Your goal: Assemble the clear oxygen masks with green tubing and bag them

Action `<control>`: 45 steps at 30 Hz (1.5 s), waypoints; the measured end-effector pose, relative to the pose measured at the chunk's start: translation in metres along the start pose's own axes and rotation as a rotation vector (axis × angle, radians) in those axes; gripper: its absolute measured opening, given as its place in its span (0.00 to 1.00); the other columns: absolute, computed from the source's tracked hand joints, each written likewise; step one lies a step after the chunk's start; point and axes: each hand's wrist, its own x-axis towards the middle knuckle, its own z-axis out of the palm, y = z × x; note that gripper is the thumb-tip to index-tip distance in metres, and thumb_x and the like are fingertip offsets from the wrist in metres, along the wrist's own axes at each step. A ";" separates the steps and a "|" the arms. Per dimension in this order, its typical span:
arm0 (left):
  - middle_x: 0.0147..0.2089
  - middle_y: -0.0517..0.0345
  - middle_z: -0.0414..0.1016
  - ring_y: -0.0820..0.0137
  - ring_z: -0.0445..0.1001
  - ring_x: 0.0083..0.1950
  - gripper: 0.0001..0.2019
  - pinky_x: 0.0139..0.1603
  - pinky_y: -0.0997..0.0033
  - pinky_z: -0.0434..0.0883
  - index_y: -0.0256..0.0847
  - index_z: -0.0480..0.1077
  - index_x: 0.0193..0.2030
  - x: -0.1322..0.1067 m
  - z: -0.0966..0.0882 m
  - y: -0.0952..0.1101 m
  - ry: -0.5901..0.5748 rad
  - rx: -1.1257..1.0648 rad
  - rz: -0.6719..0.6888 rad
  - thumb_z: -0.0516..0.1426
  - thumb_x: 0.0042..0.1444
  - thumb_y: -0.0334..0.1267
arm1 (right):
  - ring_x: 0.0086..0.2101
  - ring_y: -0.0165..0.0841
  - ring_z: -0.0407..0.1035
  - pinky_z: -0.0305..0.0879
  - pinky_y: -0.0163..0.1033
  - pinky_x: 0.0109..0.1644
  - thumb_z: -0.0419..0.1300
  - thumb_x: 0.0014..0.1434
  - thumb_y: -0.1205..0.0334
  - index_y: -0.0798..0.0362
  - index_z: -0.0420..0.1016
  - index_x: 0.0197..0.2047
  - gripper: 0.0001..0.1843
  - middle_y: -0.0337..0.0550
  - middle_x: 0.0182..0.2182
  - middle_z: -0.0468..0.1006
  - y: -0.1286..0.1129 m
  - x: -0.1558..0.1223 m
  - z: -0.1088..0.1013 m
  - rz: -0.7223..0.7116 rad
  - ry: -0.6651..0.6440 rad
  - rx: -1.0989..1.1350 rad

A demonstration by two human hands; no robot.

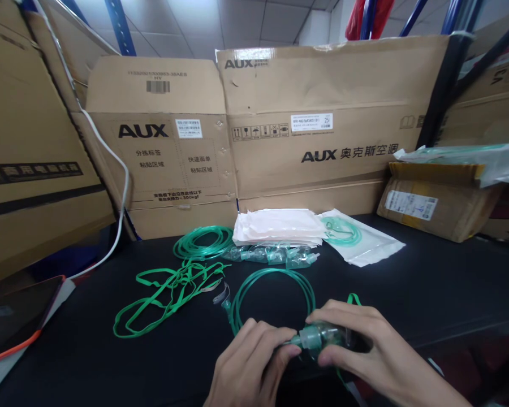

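Note:
My right hand is wrapped round a clear green plastic mask piece near the table's front edge. My left hand pinches the end of a green tube right at the connector of that piece. The tube loops in a circle on the black table just beyond my hands. A thin green strap sticks up behind my right hand.
Loose green elastic straps and a second tube coil lie to the left. A stack of white pouches, clear connectors and a packaged set sit behind. Cardboard boxes wall the back. A phone lies far left.

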 end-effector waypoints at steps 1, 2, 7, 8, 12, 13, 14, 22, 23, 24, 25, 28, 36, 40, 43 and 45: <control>0.42 0.60 0.82 0.69 0.78 0.38 0.09 0.49 0.68 0.73 0.41 0.70 0.51 0.000 0.000 0.000 0.002 -0.006 0.004 0.55 0.70 0.24 | 0.38 0.39 0.82 0.77 0.33 0.37 0.74 0.56 0.52 0.44 0.87 0.45 0.14 0.40 0.42 0.88 0.000 0.000 0.000 0.000 0.003 0.003; 0.41 0.60 0.81 0.69 0.78 0.38 0.10 0.48 0.68 0.73 0.41 0.70 0.51 0.001 -0.001 0.000 0.003 -0.011 0.006 0.55 0.69 0.24 | 0.38 0.39 0.82 0.77 0.33 0.37 0.74 0.56 0.52 0.44 0.87 0.45 0.14 0.40 0.42 0.88 0.000 0.001 0.000 -0.004 0.006 0.005; 0.42 0.59 0.81 0.69 0.77 0.38 0.10 0.46 0.69 0.73 0.41 0.70 0.51 0.002 -0.001 0.001 0.001 -0.019 0.011 0.55 0.69 0.23 | 0.37 0.38 0.82 0.77 0.33 0.38 0.75 0.56 0.53 0.45 0.86 0.45 0.14 0.40 0.42 0.87 0.000 0.000 0.000 -0.014 0.008 0.004; 0.42 0.59 0.81 0.69 0.77 0.38 0.09 0.46 0.69 0.73 0.41 0.70 0.51 0.002 -0.001 0.001 0.000 -0.019 0.012 0.55 0.69 0.24 | 0.37 0.38 0.82 0.77 0.33 0.38 0.75 0.56 0.53 0.45 0.86 0.45 0.14 0.40 0.42 0.87 0.000 0.000 0.000 -0.017 0.009 0.004; 0.41 0.58 0.81 0.69 0.77 0.38 0.09 0.46 0.69 0.73 0.41 0.70 0.51 0.002 -0.001 0.001 0.000 -0.012 0.014 0.55 0.69 0.24 | 0.36 0.37 0.82 0.77 0.33 0.37 0.75 0.55 0.53 0.45 0.87 0.45 0.14 0.40 0.41 0.87 0.001 0.000 0.001 -0.026 0.021 0.005; 0.40 0.58 0.81 0.69 0.77 0.38 0.09 0.45 0.69 0.73 0.41 0.70 0.50 0.002 -0.001 0.001 0.003 -0.010 0.019 0.55 0.70 0.24 | 0.36 0.37 0.82 0.77 0.33 0.37 0.75 0.55 0.53 0.45 0.87 0.45 0.15 0.40 0.41 0.87 0.001 0.000 0.001 -0.026 0.025 0.005; 0.40 0.58 0.81 0.69 0.77 0.37 0.09 0.44 0.69 0.73 0.41 0.70 0.50 0.002 -0.001 0.001 0.007 -0.006 0.021 0.55 0.70 0.24 | 0.36 0.37 0.82 0.77 0.33 0.38 0.75 0.55 0.53 0.45 0.87 0.45 0.15 0.40 0.41 0.87 0.001 0.000 0.002 -0.025 0.024 0.005; 0.39 0.58 0.81 0.69 0.77 0.35 0.08 0.42 0.69 0.75 0.40 0.71 0.50 0.002 -0.002 0.002 0.009 0.000 0.012 0.55 0.70 0.26 | 0.36 0.37 0.82 0.78 0.33 0.38 0.75 0.55 0.53 0.45 0.87 0.46 0.15 0.40 0.41 0.87 -0.001 0.000 0.001 -0.012 0.014 0.031; 0.38 0.58 0.81 0.69 0.77 0.35 0.08 0.42 0.69 0.75 0.40 0.71 0.50 0.002 -0.002 0.001 0.010 0.003 0.012 0.54 0.70 0.26 | 0.36 0.37 0.82 0.78 0.33 0.38 0.75 0.55 0.53 0.45 0.87 0.46 0.15 0.40 0.41 0.87 -0.001 0.000 0.001 -0.012 0.016 0.039; 0.38 0.57 0.81 0.69 0.77 0.35 0.08 0.41 0.69 0.75 0.40 0.71 0.50 0.002 -0.001 0.001 0.009 0.008 0.015 0.54 0.70 0.26 | 0.37 0.38 0.82 0.78 0.33 0.39 0.75 0.55 0.53 0.44 0.86 0.46 0.15 0.40 0.41 0.87 0.000 0.000 0.001 -0.010 0.018 0.046; 0.38 0.57 0.81 0.68 0.77 0.35 0.08 0.41 0.69 0.74 0.40 0.71 0.50 0.002 -0.001 0.001 0.009 0.010 0.018 0.54 0.70 0.26 | 0.37 0.38 0.82 0.78 0.33 0.39 0.75 0.55 0.53 0.44 0.86 0.46 0.15 0.40 0.41 0.87 0.000 -0.001 0.001 -0.008 0.020 0.052; 0.39 0.57 0.81 0.68 0.77 0.35 0.09 0.42 0.69 0.74 0.40 0.71 0.50 0.003 -0.001 0.001 0.011 0.003 0.021 0.54 0.70 0.25 | 0.38 0.38 0.82 0.78 0.33 0.39 0.75 0.55 0.53 0.45 0.86 0.45 0.15 0.40 0.41 0.87 0.002 -0.001 0.002 -0.011 0.021 0.059; 0.38 0.58 0.80 0.69 0.76 0.35 0.09 0.41 0.69 0.73 0.40 0.71 0.50 0.003 -0.001 0.002 0.007 -0.008 0.016 0.55 0.69 0.24 | 0.40 0.38 0.82 0.78 0.32 0.41 0.75 0.56 0.55 0.45 0.86 0.45 0.14 0.40 0.41 0.87 0.000 0.000 0.001 -0.003 0.002 0.052; 0.38 0.57 0.80 0.69 0.76 0.35 0.09 0.40 0.70 0.73 0.40 0.71 0.50 0.003 -0.001 0.001 0.009 0.000 0.016 0.54 0.70 0.25 | 0.37 0.38 0.82 0.78 0.33 0.39 0.74 0.55 0.51 0.45 0.87 0.45 0.15 0.41 0.40 0.87 0.000 -0.001 0.002 -0.016 0.036 0.066; 0.36 0.58 0.80 0.69 0.76 0.33 0.08 0.38 0.70 0.72 0.40 0.71 0.49 0.005 -0.001 0.001 0.033 -0.005 0.031 0.54 0.71 0.26 | 0.36 0.38 0.82 0.79 0.33 0.39 0.74 0.55 0.51 0.45 0.87 0.45 0.15 0.41 0.39 0.87 0.000 -0.001 0.002 -0.020 0.037 0.068; 0.36 0.58 0.80 0.69 0.75 0.33 0.08 0.37 0.70 0.72 0.40 0.71 0.49 0.006 0.000 0.002 0.034 -0.006 0.032 0.54 0.71 0.26 | 0.37 0.38 0.82 0.79 0.33 0.40 0.74 0.56 0.51 0.45 0.87 0.45 0.15 0.41 0.40 0.87 0.000 0.000 0.002 -0.019 0.031 0.069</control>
